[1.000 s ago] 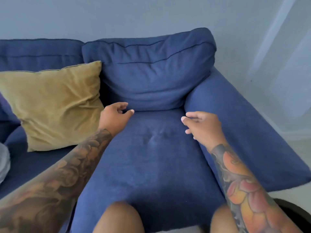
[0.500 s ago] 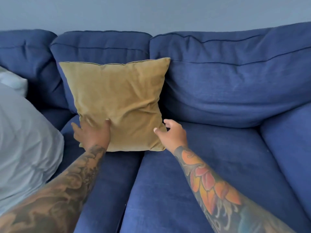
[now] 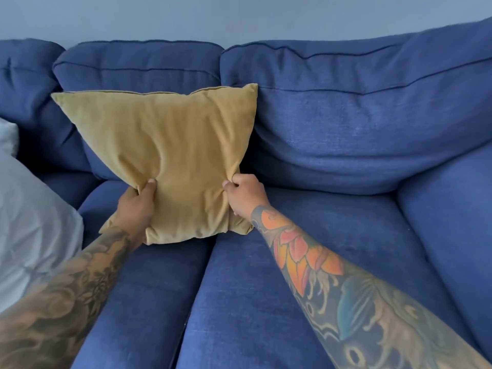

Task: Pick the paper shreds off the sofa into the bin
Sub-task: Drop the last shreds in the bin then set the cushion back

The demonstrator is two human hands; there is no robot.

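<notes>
Item — cushion (image 3: 170, 145), mustard, leaning upright against the far backrest of the sofa (image 3: 306, 275). My left hand (image 3: 137, 206) is gripping its near-left part, thumb on the front face; my right hand (image 3: 246, 194) is pinching the fabric at its right edge. Shreds — I am seeing none on the seat; probably lying behind or under the cushion, far side of my fingers. Bin not in view. Both hands equally near.

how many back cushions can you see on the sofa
3: one at the far left, partly cut off; one in the middle behind the mustard throw pillow; one on the right. More may lie outside the frame.
</notes>
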